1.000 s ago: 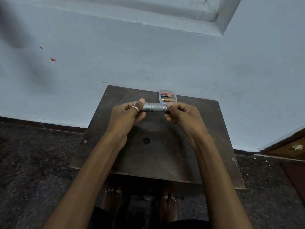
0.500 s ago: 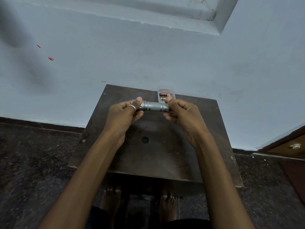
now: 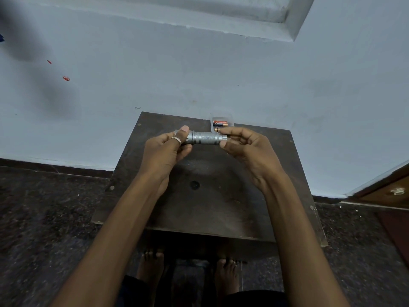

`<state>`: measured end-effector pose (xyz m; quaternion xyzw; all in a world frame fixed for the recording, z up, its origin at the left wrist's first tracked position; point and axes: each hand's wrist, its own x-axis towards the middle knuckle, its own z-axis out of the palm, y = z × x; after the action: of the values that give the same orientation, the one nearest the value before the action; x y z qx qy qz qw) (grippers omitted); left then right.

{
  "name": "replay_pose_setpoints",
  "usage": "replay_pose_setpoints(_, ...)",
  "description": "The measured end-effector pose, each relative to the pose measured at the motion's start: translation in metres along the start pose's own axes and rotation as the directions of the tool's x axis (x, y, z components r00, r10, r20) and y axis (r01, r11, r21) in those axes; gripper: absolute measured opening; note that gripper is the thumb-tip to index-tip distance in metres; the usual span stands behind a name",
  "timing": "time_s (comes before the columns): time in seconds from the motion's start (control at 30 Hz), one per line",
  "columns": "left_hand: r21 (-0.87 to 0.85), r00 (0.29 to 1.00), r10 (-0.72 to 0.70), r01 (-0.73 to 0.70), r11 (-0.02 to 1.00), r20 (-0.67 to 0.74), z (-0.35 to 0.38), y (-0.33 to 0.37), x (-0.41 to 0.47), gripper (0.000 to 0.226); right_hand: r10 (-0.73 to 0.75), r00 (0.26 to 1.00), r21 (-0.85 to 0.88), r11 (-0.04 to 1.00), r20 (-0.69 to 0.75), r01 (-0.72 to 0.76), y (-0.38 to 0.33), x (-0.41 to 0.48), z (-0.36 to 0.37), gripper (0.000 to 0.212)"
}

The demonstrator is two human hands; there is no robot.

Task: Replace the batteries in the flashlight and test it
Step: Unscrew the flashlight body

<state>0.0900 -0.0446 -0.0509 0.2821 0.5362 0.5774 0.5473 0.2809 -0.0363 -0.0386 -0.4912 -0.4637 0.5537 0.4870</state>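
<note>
A silver metal flashlight point(image 3: 204, 138) lies level in the air above the dark wooden table point(image 3: 221, 207), held between both hands. My left hand point(image 3: 164, 150) grips its left end, thumb on top, a ring on one finger. My right hand point(image 3: 245, 145) pinches the right end cap with thumb and fingertips. Behind the flashlight, at the table's far edge, a clear plastic pack point(image 3: 222, 122) holds copper-and-black batteries point(image 3: 219, 123); my right fingers hide part of it.
The small table stands against a pale blue wall point(image 3: 199, 74). Dark speckled floor point(image 3: 44, 218) surrounds it. A wooden door point(image 3: 389, 191) with a knob is at the right. My bare feet point(image 3: 225, 273) show under the table's near edge.
The flashlight and both hands stay in nearly the same place. My right fingers have shifted round the end cap, and more of the cap's rim shows now.
</note>
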Motion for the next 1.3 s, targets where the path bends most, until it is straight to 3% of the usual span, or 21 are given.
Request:
replay_pose_setpoints(0.13,-0.003,1.0,0.003,-0.003,1.0,0.0,0.0008,0.0,-0.0006,0.02,0.054,0.998,0.044,0.998,-0.025,-0.053,0.0003,-0.0014,0.0044,0.02)
replay_pose_setpoints(0.27,0.01,1.0,0.006,-0.006,1.0,0.002,0.0006,-0.0001,-0.0011,0.018,0.104,0.993,-0.111,0.988,-0.049,-0.109,0.0033,-0.0014,0.0081,0.031)
replay_pose_setpoints(0.4,0.008,1.0,0.008,-0.008,1.0,0.002,-0.0005,0.0001,-0.0026,0.017,0.067,0.998,-0.007,0.998,-0.008,-0.068,0.004,0.0002,0.0065,0.008)
replay_pose_setpoints(0.6,-0.01,1.0,0.007,-0.007,1.0,-0.002,-0.0032,0.0021,-0.0034,0.017,0.013,1.0,0.004,1.0,0.028,-0.013,0.0017,-0.0008,0.004,0.031)
replay_pose_setpoints(0.73,-0.013,1.0,0.003,-0.003,1.0,-0.01,-0.0021,0.0027,-0.0039,0.018,0.067,0.998,0.057,0.996,-0.003,-0.067,0.0002,-0.0016,0.0062,0.017)
replay_pose_setpoints(0.9,-0.013,1.0,0.004,-0.004,1.0,-0.007,-0.0026,0.0025,-0.0027,0.02,0.142,0.989,-0.175,0.974,-0.036,-0.146,0.0003,-0.0045,0.0096,0.038)
replay_pose_setpoints(1.07,-0.013,1.0,0.007,-0.007,1.0,-0.01,-0.0036,0.003,-0.0018,0.022,0.094,0.995,-0.043,0.995,0.019,-0.093,0.001,-0.0019,0.0062,0.013)
replay_pose_setpoints(1.3,0.002,1.0,0.005,-0.005,1.0,-0.018,-0.0059,0.0039,-0.0014,0.025,0.036,0.998,0.01,0.999,0.05,-0.036,0.0007,-0.0008,0.0038,0.029)
